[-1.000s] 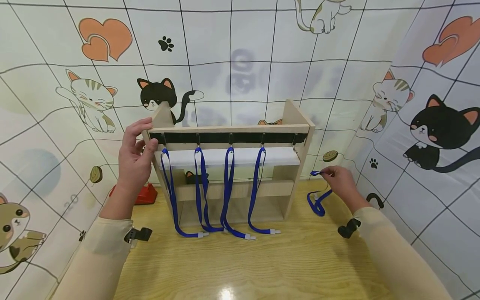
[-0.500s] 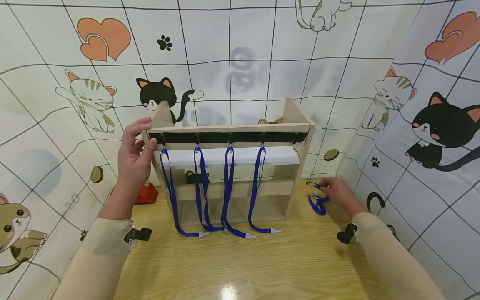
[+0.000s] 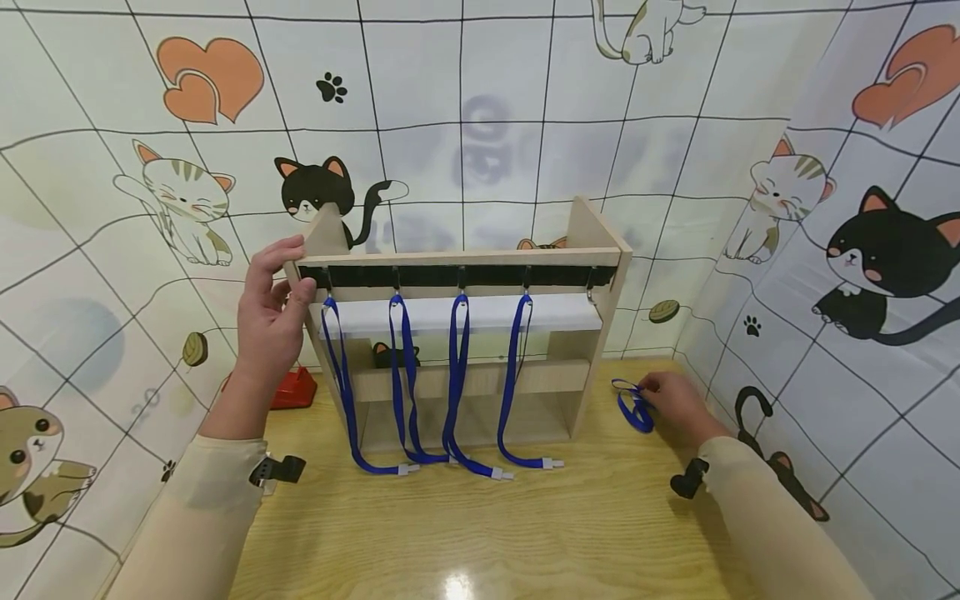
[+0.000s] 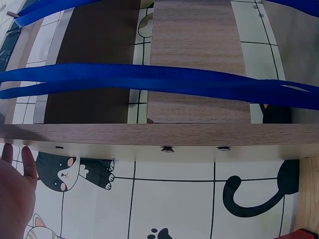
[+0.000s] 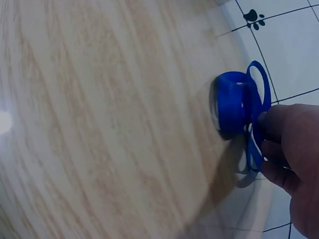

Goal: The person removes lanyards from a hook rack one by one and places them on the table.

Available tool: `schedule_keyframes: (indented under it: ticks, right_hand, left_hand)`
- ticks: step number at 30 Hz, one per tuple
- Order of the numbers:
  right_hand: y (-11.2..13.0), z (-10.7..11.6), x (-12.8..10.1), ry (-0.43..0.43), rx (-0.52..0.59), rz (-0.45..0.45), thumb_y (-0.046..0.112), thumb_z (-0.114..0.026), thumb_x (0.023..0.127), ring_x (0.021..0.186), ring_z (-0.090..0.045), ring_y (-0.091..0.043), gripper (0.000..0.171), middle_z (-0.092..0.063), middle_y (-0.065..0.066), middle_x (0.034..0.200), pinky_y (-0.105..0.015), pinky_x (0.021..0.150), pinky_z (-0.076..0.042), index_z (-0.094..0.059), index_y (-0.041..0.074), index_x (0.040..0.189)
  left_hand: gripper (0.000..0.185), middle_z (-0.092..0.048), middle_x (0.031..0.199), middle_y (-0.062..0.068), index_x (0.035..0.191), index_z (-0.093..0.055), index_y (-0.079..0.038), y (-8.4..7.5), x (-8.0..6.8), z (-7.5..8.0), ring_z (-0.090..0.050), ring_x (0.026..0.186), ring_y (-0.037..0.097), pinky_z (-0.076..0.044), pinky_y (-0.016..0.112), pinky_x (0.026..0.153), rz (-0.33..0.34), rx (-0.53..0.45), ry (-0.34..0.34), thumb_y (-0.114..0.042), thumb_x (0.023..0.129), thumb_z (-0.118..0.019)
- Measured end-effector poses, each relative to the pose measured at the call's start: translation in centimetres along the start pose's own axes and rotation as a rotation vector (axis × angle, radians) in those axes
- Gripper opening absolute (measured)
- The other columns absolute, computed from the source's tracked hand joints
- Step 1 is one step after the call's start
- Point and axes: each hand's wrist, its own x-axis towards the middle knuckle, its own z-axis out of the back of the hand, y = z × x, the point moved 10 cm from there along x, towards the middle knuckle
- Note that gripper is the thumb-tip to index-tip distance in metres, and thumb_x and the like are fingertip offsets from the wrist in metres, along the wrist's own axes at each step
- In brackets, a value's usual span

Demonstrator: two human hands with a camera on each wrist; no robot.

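The right hand (image 3: 672, 403) pinches the blue lanyard (image 5: 231, 108), on the bench (image 3: 360, 525) right of the wooden rack (image 3: 558, 377) — its gathered loops could tangle if one strand catches. The left hand (image 3: 273, 318) grips the rack's side; a hard push might tip it

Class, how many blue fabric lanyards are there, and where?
5: four blue fabric lanyards hang in a row from the pale wooden shelf; the right hand pinches the fifth lanyard. Others may be hidden.

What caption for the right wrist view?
Right grip pinches a looped blue lanyard at a wood-grain tabletop.
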Motion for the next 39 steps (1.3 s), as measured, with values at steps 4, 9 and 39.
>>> schedule_keyframes:
  ticks: [4, 9, 39]
  right_hand:
    - [-0.5, -0.1, -0.2, -0.04, -0.015, 0.001, 0.003, -0.072, 0.103, 0.093, -0.075, -0.033, 0.012, -0.08, -0.014, 0.1, -0.058, 0.087, -0.059, -0.08, -0.004, 0.108]
    - [-0.6, -0.1, -0.4, -0.071, -0.016, -0.002, 0.004, -0.072, 0.104, 0.097, -0.075, -0.038, 0.015, -0.079, -0.018, 0.104, -0.06, 0.088, -0.059, -0.079, -0.005, 0.113]
    - [6.1, 4.1, -5.5, -0.393, 0.293, -0.052, 0.018, -0.074, 0.109, 0.085, -0.06, -0.015, 0.024, -0.072, -0.016, 0.114, -0.023, 0.064, -0.049, -0.076, 0.001, 0.125]
  left_hand:
    - [0.041, -0.051, 0.166, 0.004, 0.151, -0.054, -0.002, -0.1, 0.0, 0.0, -0.049, 0.149, 0.029, -0.05, 0.031, 0.11, -0.003, 0.003, 0.002, -0.001, 0.111, -0.063]
    - [0.041, -0.051, 0.166, 0.004, 0.151, -0.054, -0.003, -0.1, 0.0, 0.0, -0.049, 0.149, 0.029, -0.05, 0.031, 0.111, -0.004, 0.007, 0.003, -0.001, 0.111, -0.063]
    - [0.04, -0.05, 0.166, 0.001, 0.152, -0.055, -0.005, -0.2, -0.1, 0.0, -0.052, 0.146, 0.029, -0.053, 0.029, 0.108, 0.017, 0.0, 0.015, -0.004, 0.112, -0.062]
